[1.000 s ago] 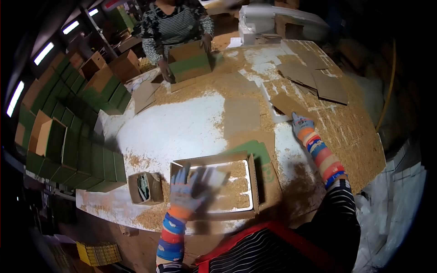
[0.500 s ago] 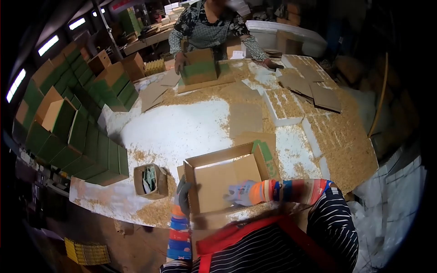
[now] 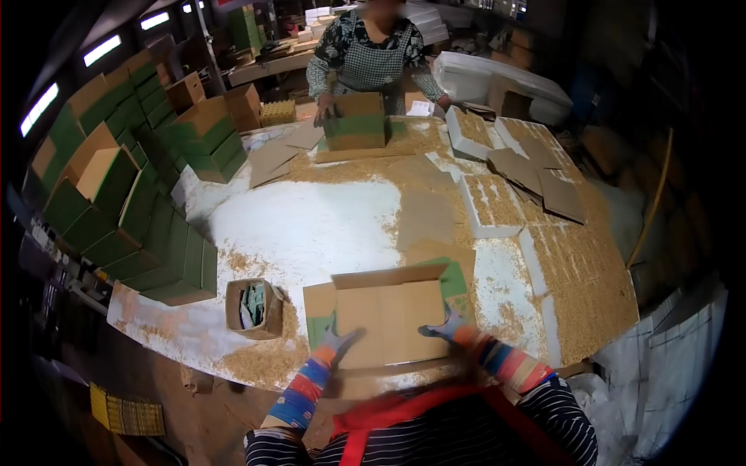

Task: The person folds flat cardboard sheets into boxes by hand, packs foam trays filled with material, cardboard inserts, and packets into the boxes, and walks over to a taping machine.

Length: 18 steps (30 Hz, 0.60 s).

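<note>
In front of me on the table lies a cardboard box [image 3: 388, 311] with a flat brown bottom, a raised far wall and green-marked side flaps leaning outward. My left hand [image 3: 339, 339], in a grey glove, grips its left side, the thumb reaching inward over the cardboard. On the opposite side my right hand [image 3: 443, 326], gloved too, holds the box with its thumb pointing inward. The outer fingers of both hands are partly hidden. A small open carton [image 3: 255, 311] holding green and white packets stands left of the box.
Stacked green-and-brown boxes [image 3: 167, 256] line the left side. Across the table [image 3: 311, 225], a person [image 3: 365, 58] has a hand on another green box [image 3: 354, 123]. White foam blocks [image 3: 493, 206] under wood shavings and loose cardboard sheets [image 3: 561, 196] lie at the right.
My right hand has moved from inside the box to its right side. The left side flap now leans outward, and the loose-looking sheet inside lies flat. The far person's other hand has drawn back.
</note>
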{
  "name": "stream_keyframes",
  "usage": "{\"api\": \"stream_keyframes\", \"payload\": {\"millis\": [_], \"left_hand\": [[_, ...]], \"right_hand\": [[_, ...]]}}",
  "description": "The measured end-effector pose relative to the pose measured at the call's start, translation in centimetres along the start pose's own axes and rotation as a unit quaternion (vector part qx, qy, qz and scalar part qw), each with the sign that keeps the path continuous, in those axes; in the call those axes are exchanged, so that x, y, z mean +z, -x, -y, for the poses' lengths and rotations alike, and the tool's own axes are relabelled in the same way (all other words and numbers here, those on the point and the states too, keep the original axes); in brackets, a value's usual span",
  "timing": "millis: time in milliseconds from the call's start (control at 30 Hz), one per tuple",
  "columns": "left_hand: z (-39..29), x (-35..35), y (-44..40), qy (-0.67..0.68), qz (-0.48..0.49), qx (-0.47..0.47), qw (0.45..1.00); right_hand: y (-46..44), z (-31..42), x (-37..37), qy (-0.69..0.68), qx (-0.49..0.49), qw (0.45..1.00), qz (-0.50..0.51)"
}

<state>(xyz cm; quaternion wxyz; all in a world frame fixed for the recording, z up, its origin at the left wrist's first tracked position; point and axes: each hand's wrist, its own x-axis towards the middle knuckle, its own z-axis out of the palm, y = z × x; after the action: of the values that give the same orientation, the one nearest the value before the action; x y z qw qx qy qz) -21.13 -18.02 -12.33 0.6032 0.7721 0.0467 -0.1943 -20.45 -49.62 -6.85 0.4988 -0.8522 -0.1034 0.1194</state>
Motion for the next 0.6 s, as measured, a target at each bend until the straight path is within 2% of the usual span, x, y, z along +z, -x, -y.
{"api": "stream_keyframes", "payload": {"millis": [33, 100, 167, 233, 267, 300, 333, 367, 400, 433, 467, 500, 533, 567, 600], "left_hand": [[-1.3, 0.4, 0.9, 0.023, -0.010, 0.046, 0.999], [-4.0, 0.6, 2.5, 0.069, -0.034, 0.142, 0.987], [-6.6, -0.2, 3.0, 0.180, -0.009, 0.102, 0.978], [-9.2, -1.1, 2.8, 0.313, -0.018, 0.057, 0.948], [-7.2, -2.1, 0.7, 0.358, -0.028, 0.047, 0.932], [-10.3, -2.1, 2.7, 0.125, -0.108, 0.316, 0.934], [-9.2, -2.0, 1.5, 0.333, -0.112, 0.250, 0.902], [-8.0, -1.9, 0.3, 0.536, -0.139, 0.198, 0.809], [-6.7, -1.9, 0.5, 0.478, -0.174, 0.119, 0.853], [-1.2, -0.8, -1.9, 0.316, -0.189, 0.168, 0.915], [-5.4, 0.4, 2.4, 0.123, -0.212, 0.104, 0.964], [-3.0, 1.6, 2.9, -0.070, -0.147, 0.106, 0.981], [-3.4, 2.6, 4.5, -0.301, -0.091, 0.110, 0.943], [-4.2, 4.0, 5.7, -0.513, -0.017, 0.101, 0.852], [-4.0, 4.2, 6.2, -0.520, 0.016, 0.104, 0.848]], "right_hand": [[-0.8, -3.3, 1.3, -0.056, 0.039, 0.996, -0.049], [-0.9, -0.7, -1.0, -0.098, 0.045, 0.993, 0.037], [-2.2, -6.5, -1.6, -0.265, 0.028, 0.963, 0.047], [-4.5, -8.4, -2.7, -0.390, 0.055, 0.919, 0.034], [-7.1, -9.8, -2.8, -0.398, 0.036, 0.917, 0.004], [-9.5, -11.4, -2.8, -0.404, 0.017, 0.914, -0.026], [-12.6, -9.3, -2.7, -0.575, 0.068, 0.814, 0.045], [-15.6, -6.6, -2.7, -0.712, 0.144, 0.681, 0.093], [-17.4, -1.1, -1.7, -0.693, 0.123, 0.706, 0.079], [-18.3, 3.9, -0.4, -0.653, 0.049, 0.748, 0.111], [-22.6, 0.5, 1.2, -0.620, 0.062, 0.776, 0.101], [-26.9, -2.9, 2.8, -0.586, 0.076, 0.801, 0.092], [-26.9, 0.0, 3.5, -0.547, 0.102, 0.828, 0.075], [-26.9, 2.0, 4.3, -0.505, 0.127, 0.852, 0.051], [-31.4, -2.6, 6.8, -0.437, 0.116, 0.892, 0.026]]}}
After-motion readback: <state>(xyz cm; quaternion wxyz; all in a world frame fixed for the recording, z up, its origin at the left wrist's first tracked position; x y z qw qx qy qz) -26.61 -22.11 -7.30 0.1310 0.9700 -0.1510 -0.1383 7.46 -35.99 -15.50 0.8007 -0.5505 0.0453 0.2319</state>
